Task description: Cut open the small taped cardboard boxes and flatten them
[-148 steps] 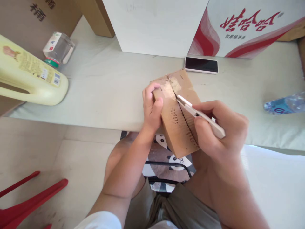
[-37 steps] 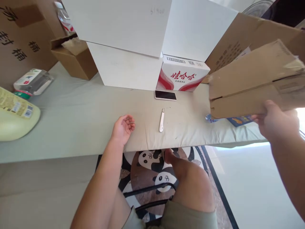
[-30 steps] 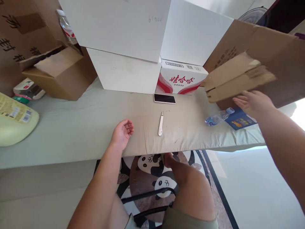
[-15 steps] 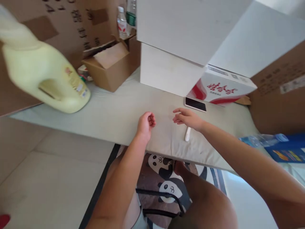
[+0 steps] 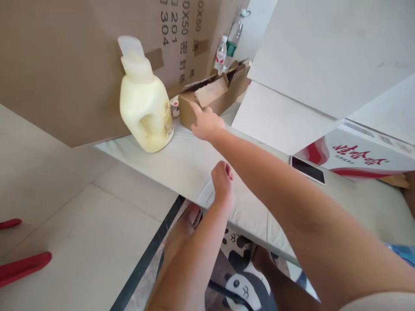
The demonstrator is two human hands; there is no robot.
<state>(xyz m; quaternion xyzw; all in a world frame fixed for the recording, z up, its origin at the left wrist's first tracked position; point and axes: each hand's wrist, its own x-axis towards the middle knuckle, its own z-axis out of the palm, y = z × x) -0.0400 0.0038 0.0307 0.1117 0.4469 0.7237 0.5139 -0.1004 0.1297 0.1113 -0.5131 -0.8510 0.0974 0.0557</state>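
Observation:
My right hand (image 5: 207, 123) reaches across to the left, in front of a small open cardboard box (image 5: 189, 111). Its index finger is stretched out and the fingers are apart, with nothing seen in them. To the left of it stands a pale yellow plastic jug (image 5: 147, 101) with a built-in handle and a whitish cap. My left hand (image 5: 223, 180) is over the front edge of the cloth-covered surface (image 5: 184, 168), below my right forearm. Its fingers are curled closed, and I see nothing in them.
A phone (image 5: 307, 169) lies by a white and red box (image 5: 359, 151). White boxes (image 5: 282, 116) stand behind it. Plastic bottles (image 5: 221, 54) are at the back, beside a large carton (image 5: 81, 65). Red bars (image 5: 26, 268) show at lower left.
The view has turned left. My right hand has moved from near the phone over to the cardboard box. My left hand stays curled. The small white stick is no longer visible.

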